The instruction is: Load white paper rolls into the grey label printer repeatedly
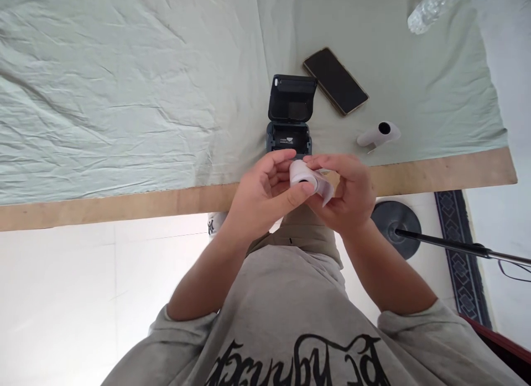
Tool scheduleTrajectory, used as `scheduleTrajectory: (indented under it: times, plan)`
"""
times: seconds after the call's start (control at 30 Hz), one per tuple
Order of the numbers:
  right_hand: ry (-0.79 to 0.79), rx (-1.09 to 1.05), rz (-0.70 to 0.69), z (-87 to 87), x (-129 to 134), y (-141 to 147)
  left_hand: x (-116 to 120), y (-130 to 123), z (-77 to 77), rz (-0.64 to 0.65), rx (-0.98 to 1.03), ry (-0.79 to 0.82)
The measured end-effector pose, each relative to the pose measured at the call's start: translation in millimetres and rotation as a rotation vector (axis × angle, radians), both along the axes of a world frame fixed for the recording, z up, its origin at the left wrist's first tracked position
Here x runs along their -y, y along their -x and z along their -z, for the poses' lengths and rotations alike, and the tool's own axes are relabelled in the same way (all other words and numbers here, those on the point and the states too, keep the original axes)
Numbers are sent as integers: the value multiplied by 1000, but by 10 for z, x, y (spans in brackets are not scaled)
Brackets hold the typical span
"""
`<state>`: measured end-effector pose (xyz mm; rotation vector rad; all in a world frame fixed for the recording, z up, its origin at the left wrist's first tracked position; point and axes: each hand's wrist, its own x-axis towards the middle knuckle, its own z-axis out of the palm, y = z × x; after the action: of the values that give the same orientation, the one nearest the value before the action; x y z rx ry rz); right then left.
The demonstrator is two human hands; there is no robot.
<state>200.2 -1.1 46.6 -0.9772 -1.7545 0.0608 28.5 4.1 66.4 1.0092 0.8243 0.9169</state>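
Note:
A small white paper roll (pixel 301 170) with a loose curling end is held between both hands over the table's front edge. My left hand (pixel 265 195) grips it from the left, thumb along its near side. From the right, the thumb and fingers of my right hand (pixel 346 189) pinch the roll by its loose end. Just beyond my fingers stands a dark portable label printer (pixel 289 136), its lid (pixel 292 98) raised and its paper bay exposed. The printer's front part is hidden behind my hands.
A smartphone (pixel 337 81) lies beyond the printer on the pale green cloth (pixel 166 87). Another white paper roll (pixel 378 133) with a dark core sits to the right. A clear plastic bottle (pixel 431 10) lies at the far right. Below the wooden edge (pixel 440 170) is a stand's round black base (pixel 396 228).

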Motion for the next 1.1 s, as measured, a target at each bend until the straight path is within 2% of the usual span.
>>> scheduleTrajectory:
  times: [0.17, 0.37, 0.5, 0.6, 0.73, 0.9, 1.0, 1.1]
  plan:
    - [21, -27, -64, -39, 56, -46, -8, 105, 138, -52, 34, 37]
    - [-20, -10, -28, -94, 108, -7, 21, 99, 161, -81, 100, 98]
    - [-18, 27, -25, -108, 148, 52, 63, 40, 154, -51, 157, 118]
    - [-35, 45, 37, -97, 162, 98, 104, -6, 143, -30, 194, 133]
    - [-71, 45, 74, -59, 133, 163, 159, -78, 125, 26, 308, 197]
    - [-60, 50, 77, -96, 133, 189, 219, -165, 140, 67, 342, 267]
    - [32, 52, -11, -125, 179, 78, 216, -143, 138, 101, 346, 254]
    - [186, -26, -44, -97, 161, -121, 127, -20, 115, 51, 226, 87]
